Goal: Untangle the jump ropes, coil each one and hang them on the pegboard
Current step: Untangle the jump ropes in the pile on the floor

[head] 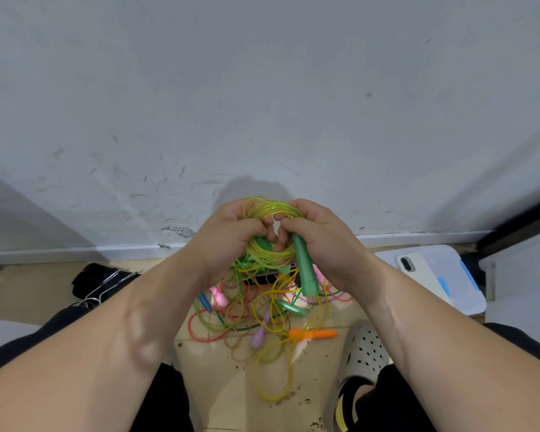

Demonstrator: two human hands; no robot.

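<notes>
Both forearms reach forward and meet close together at chest height. The left hand [228, 235] curls its fingers round one side of a coiled yellow jump rope [270, 255]. The right hand [321, 241] grips the other side of the coil, with the rope's green handle [304, 271] hanging down from under its palm. Directly below, a tangled pile of jump ropes [247, 310] lies on the floor [225, 400], an orange handle [314, 334] at its near edge. A scuffed white wall [262, 104] stands behind.
</notes>
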